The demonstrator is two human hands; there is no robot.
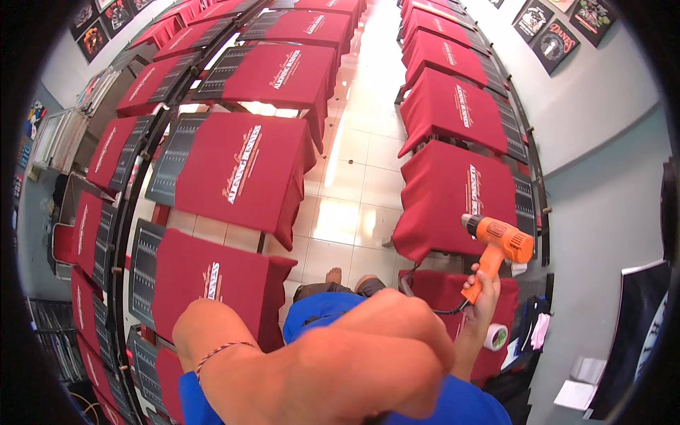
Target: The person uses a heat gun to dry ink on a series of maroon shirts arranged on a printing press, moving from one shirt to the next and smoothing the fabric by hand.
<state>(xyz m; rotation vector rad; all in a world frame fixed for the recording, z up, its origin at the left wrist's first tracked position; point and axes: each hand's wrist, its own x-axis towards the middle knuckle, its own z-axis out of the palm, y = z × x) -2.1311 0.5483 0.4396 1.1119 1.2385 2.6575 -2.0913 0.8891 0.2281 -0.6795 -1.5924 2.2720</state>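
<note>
Long print shop, two rows of maroon t-shirts (pixel 237 173) with white prints stretched over pallet boards, glossy cream tile floor (pixel 354 163) running between them toward 12 o'clock. Pale wall (pixel 602 92) at 2 o'clock hung with dark printed shirts (pixel 556 42). Orange heat gun (pixel 496 244) at 3 o'clock, nozzle aimed left over a maroon shirt (pixel 446 195), right hand (pixel 484 294) wrapped tight around its grip, black cord trailing down. Left hand (pixel 386 340) big and close at 6 o'clock, curled into a loose fist, fingers together, holding nothing visible, thin braided bracelet (pixel 219 352) on the wrist. White tape roll (pixel 496 336) just beside the right wrist at 4 o'clock.
</note>
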